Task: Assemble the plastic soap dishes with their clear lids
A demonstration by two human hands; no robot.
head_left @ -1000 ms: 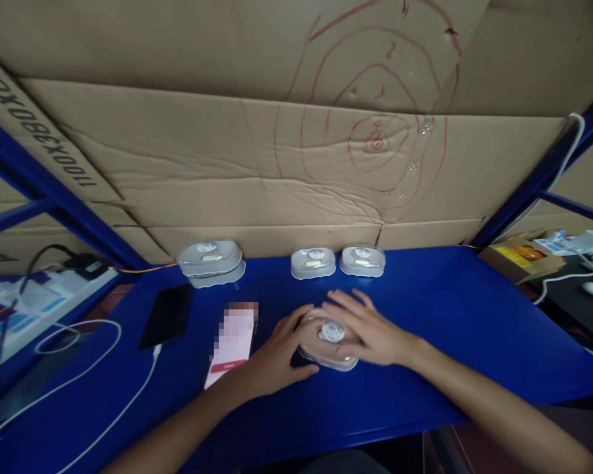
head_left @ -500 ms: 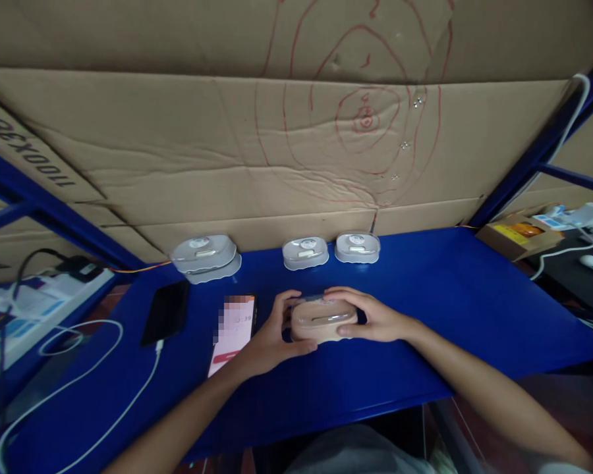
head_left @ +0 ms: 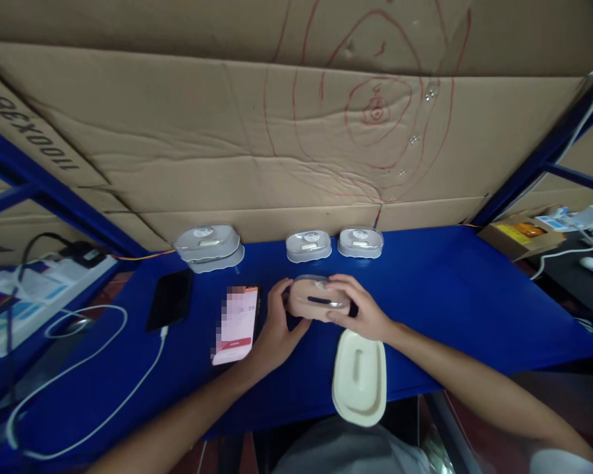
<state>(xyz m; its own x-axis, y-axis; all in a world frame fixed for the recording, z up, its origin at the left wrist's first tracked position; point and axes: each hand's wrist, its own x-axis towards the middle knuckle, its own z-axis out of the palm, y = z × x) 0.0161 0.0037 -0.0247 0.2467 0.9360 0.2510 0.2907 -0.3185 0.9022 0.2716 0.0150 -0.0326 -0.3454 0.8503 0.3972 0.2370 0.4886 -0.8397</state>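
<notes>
Between my two hands is a pinkish oval box with a clear lid, tilted a little toward me. My left hand curves round its left end, fingers behind and thumb in front. On the right end, my right hand grips with the fingers over the top and the thumb at the front. Below the box appears a cream oval tray with a central ridge, overlapping the table's front edge. Whether it rests there or is falling, I cannot tell.
Grey oval boxes with clear lids stand at the back: a stacked pair at left, one mid-table, another beside it. A lit phone and a dark phone on a white cable lie left on the blue table.
The cream tray has come into view below the box, near the table's front edge. The box is held slightly higher and tilted more, with both hands still round it.
</notes>
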